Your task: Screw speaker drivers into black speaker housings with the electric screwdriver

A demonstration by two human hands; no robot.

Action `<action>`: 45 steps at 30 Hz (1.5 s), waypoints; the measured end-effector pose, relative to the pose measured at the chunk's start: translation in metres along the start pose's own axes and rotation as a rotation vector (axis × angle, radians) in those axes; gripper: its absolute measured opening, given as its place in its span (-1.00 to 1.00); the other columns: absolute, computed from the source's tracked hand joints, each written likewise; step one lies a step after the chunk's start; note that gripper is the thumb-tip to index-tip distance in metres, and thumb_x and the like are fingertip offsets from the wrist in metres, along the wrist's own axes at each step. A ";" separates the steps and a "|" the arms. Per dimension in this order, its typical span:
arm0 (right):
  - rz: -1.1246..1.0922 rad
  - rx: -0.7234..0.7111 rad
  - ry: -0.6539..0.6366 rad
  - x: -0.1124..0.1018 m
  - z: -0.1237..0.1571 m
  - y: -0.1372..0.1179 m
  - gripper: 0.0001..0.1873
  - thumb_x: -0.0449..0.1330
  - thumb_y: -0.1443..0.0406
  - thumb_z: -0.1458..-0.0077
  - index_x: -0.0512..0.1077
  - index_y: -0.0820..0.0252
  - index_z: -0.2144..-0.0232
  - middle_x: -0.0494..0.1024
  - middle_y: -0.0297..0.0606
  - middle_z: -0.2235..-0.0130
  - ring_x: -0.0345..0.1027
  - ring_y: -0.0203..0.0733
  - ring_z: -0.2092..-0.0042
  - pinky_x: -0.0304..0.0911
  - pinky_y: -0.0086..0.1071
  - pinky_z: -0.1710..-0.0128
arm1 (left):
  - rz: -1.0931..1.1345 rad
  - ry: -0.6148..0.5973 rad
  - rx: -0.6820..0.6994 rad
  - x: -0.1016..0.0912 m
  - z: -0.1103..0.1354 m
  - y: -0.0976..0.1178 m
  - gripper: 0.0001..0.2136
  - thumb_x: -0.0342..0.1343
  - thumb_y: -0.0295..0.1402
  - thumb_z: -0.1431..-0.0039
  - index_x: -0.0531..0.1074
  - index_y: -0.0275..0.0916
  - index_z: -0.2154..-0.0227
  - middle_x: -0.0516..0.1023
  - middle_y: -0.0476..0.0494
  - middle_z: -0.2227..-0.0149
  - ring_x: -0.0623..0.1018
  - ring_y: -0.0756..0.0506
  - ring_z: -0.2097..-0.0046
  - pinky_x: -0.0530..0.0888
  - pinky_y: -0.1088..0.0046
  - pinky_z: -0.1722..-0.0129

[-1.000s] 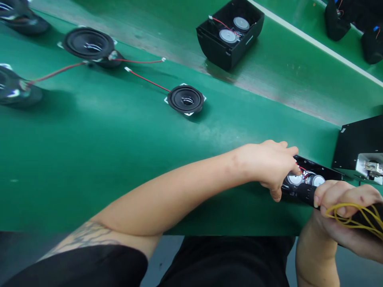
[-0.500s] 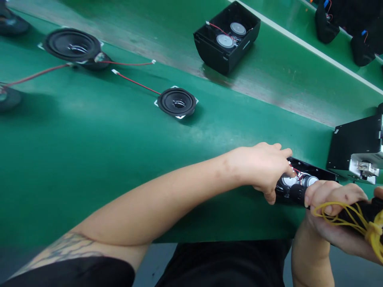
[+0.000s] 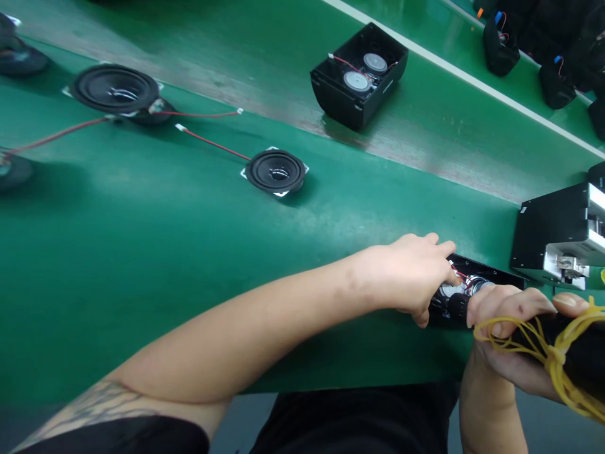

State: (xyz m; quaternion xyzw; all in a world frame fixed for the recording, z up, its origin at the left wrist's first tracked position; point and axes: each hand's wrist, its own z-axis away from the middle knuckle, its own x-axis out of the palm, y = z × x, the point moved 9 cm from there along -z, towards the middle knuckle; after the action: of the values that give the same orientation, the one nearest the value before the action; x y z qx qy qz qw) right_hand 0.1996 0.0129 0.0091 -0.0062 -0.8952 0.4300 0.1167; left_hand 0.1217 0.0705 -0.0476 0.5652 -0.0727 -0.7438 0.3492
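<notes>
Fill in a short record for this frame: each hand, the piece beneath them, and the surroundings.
Left hand: over the left end of a black open housing; grip unclear
Right hand: gripping a black cylindrical tool wrapped with yellow bands
Housing contents: silver round parts, partly hidden
Bench: green surface
Nearby: black round speaker with red wire

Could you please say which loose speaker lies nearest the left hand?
The small speaker; the other loose speakers lie farther left, farther from the left hand.

blk tool [image 3: 457, 306]: rear cut R edge | casing [image 3: 489, 270]: part hid. behind L hand [image 3: 418, 271] | top-L spkr [image 3: 23, 58]: cut
</notes>
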 end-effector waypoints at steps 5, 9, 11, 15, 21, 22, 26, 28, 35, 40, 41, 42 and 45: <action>0.022 0.024 0.096 -0.022 0.011 0.008 -0.67 0.12 0.04 -0.32 0.51 -0.04 -0.02 0.42 -0.52 0.52 0.19 -0.29 0.68 0.25 -0.36 0.69 | -0.013 0.001 0.009 -0.001 0.001 0.001 -0.34 0.47 -0.10 -0.05 0.46 0.08 -0.24 0.40 -0.20 -0.17 0.42 -0.31 -0.11 0.49 0.30 0.13; 0.025 0.030 0.174 -0.033 0.008 0.010 -0.56 0.16 -0.09 -0.26 0.54 -0.01 0.01 0.41 -0.54 0.51 0.15 -0.33 0.68 0.20 -0.38 0.70 | -0.018 -0.006 0.023 -0.001 0.001 0.001 -0.34 0.46 -0.09 -0.06 0.45 0.06 -0.24 0.40 -0.20 -0.15 0.42 -0.31 -0.10 0.49 0.27 0.15; 0.046 0.035 0.191 -0.033 0.004 0.010 -0.50 0.18 -0.16 -0.21 0.57 -0.05 0.01 0.37 -0.56 0.53 0.11 -0.35 0.69 0.15 -0.39 0.73 | -0.016 -0.004 0.021 -0.001 0.001 0.001 -0.34 0.47 -0.09 -0.06 0.46 0.06 -0.24 0.40 -0.20 -0.15 0.42 -0.31 -0.10 0.50 0.26 0.14; 0.074 0.006 0.226 -0.032 0.002 0.005 -0.51 0.25 -0.14 -0.17 0.57 -0.05 0.00 0.37 -0.57 0.52 0.07 -0.37 0.71 0.13 -0.40 0.76 | -0.005 0.009 0.021 -0.001 0.001 0.001 -0.35 0.48 -0.10 -0.05 0.48 0.06 -0.23 0.41 -0.21 -0.15 0.42 -0.30 -0.10 0.50 0.29 0.12; -0.048 0.061 0.021 -0.011 0.009 0.000 -0.68 0.15 0.12 -0.36 0.53 -0.04 -0.07 0.53 -0.47 0.43 0.33 -0.26 0.59 0.38 -0.33 0.62 | -0.014 0.000 0.010 0.000 0.001 0.000 -0.34 0.47 -0.08 -0.06 0.45 0.08 -0.24 0.40 -0.18 -0.17 0.42 -0.29 -0.11 0.48 0.31 0.14; -0.055 0.074 0.005 -0.010 0.010 -0.001 -0.69 0.12 0.15 -0.38 0.53 -0.05 -0.08 0.54 -0.45 0.44 0.36 -0.25 0.57 0.39 -0.33 0.60 | -0.014 -0.003 0.010 0.001 0.001 0.000 -0.34 0.46 -0.08 -0.06 0.45 0.07 -0.24 0.39 -0.18 -0.18 0.42 -0.29 -0.12 0.48 0.31 0.14; -0.083 0.123 -0.022 -0.006 0.012 -0.001 -0.68 0.03 0.15 -0.44 0.54 -0.03 -0.04 0.58 -0.43 0.39 0.43 -0.26 0.48 0.44 -0.36 0.52 | -0.004 0.006 0.009 0.000 0.000 0.000 -0.34 0.47 -0.09 -0.04 0.47 0.07 -0.23 0.40 -0.19 -0.18 0.42 -0.30 -0.12 0.47 0.31 0.14; -0.105 0.129 -0.019 -0.006 0.013 -0.001 -0.68 0.04 0.12 -0.45 0.53 -0.03 -0.06 0.59 -0.44 0.37 0.43 -0.28 0.47 0.46 -0.36 0.51 | -0.005 0.007 0.010 0.000 0.000 0.000 -0.34 0.47 -0.10 -0.04 0.47 0.07 -0.23 0.40 -0.18 -0.18 0.42 -0.31 -0.12 0.47 0.29 0.14; -0.044 0.076 0.033 -0.005 0.010 -0.011 -0.72 0.09 0.14 -0.43 0.57 -0.02 0.01 0.58 -0.45 0.41 0.37 -0.30 0.54 0.44 -0.37 0.55 | -0.004 -0.001 0.010 0.002 -0.001 -0.001 -0.31 0.48 -0.07 -0.04 0.45 0.08 -0.25 0.38 -0.18 -0.20 0.41 -0.30 -0.14 0.47 0.27 0.12; -0.009 0.189 -0.087 0.004 0.003 -0.007 -0.56 -0.04 0.12 -0.47 0.64 -0.02 0.19 0.55 -0.42 0.48 0.39 -0.27 0.55 0.45 -0.35 0.51 | 0.000 0.015 0.012 0.003 -0.002 -0.001 -0.32 0.49 -0.10 -0.02 0.47 0.09 -0.23 0.40 -0.20 -0.20 0.42 -0.33 -0.15 0.48 0.27 0.10; -0.003 0.178 -0.079 0.003 0.002 -0.009 -0.55 -0.04 0.12 -0.47 0.64 0.01 0.22 0.55 -0.42 0.48 0.39 -0.27 0.55 0.45 -0.34 0.51 | 0.001 0.019 0.011 0.002 -0.002 -0.001 -0.32 0.49 -0.11 -0.01 0.47 0.09 -0.23 0.40 -0.20 -0.20 0.42 -0.33 -0.15 0.48 0.27 0.10; -0.006 0.165 -0.066 0.001 0.003 -0.010 -0.55 -0.05 0.12 -0.48 0.63 0.01 0.21 0.54 -0.42 0.47 0.39 -0.28 0.54 0.44 -0.35 0.51 | 0.000 0.022 0.010 0.002 -0.002 -0.001 -0.32 0.50 -0.11 0.00 0.47 0.09 -0.23 0.40 -0.20 -0.20 0.42 -0.33 -0.14 0.48 0.27 0.10; -0.027 0.140 -0.064 -0.001 0.006 -0.011 -0.52 -0.13 0.10 -0.51 0.59 -0.03 0.03 0.57 -0.41 0.41 0.42 -0.26 0.50 0.46 -0.32 0.46 | -0.008 0.025 0.011 0.002 -0.001 -0.001 -0.32 0.49 -0.11 0.00 0.47 0.09 -0.23 0.40 -0.20 -0.19 0.43 -0.32 -0.13 0.48 0.28 0.12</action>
State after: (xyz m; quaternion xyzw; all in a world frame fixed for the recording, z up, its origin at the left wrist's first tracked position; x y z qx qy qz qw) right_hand 0.2000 0.0012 0.0137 0.0278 -0.8661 0.4901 0.0941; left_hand 0.1222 0.0706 -0.0501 0.5765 -0.0703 -0.7377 0.3442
